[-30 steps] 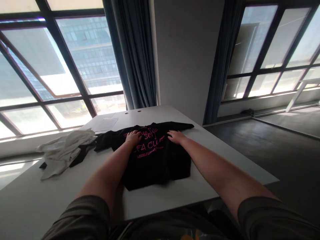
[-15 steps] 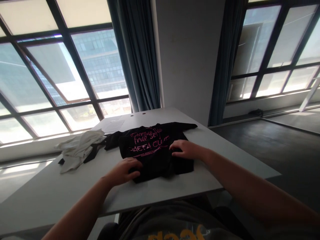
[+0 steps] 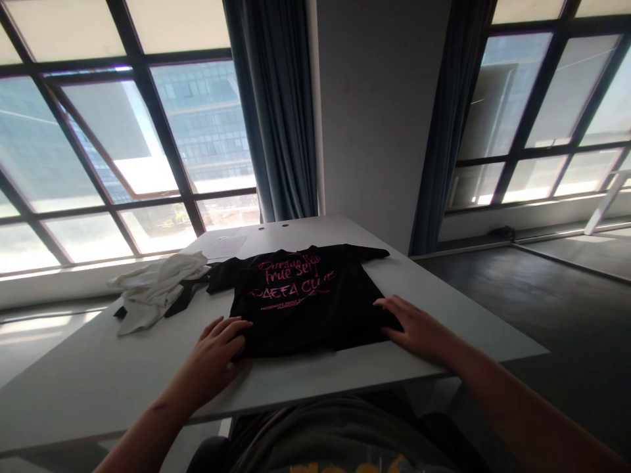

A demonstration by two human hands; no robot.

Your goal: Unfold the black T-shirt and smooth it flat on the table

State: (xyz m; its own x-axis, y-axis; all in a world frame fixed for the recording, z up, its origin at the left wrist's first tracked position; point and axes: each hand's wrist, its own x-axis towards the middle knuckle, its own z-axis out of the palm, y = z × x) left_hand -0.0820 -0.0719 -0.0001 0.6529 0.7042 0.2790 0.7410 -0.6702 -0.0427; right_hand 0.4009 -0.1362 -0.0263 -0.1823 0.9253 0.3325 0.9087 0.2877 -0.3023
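A black T-shirt (image 3: 296,328) with pink lettering on it is spread on the table, its collar away from me and its hem near me. My left hand (image 3: 217,351) rests at the shirt's lower left corner, open, with its fingertips on the cloth edge. At the lower right corner, my right hand (image 3: 417,328) is open too. Its fingers and thumb are apart, with black cloth between them. Both sleeves stretch out to the sides at the far end.
A crumpled white garment (image 3: 158,289) with dark parts lies left of the shirt on the white table (image 3: 113,374). A paper sheet (image 3: 224,247) is farther back. Behind the table stand a curtain (image 3: 273,118), a grey pillar (image 3: 374,125) and windows.
My hands have moved apart, the left one to the left and the right one to the right. The shirt's lower part is now wider and flatter, and more lettering shows.
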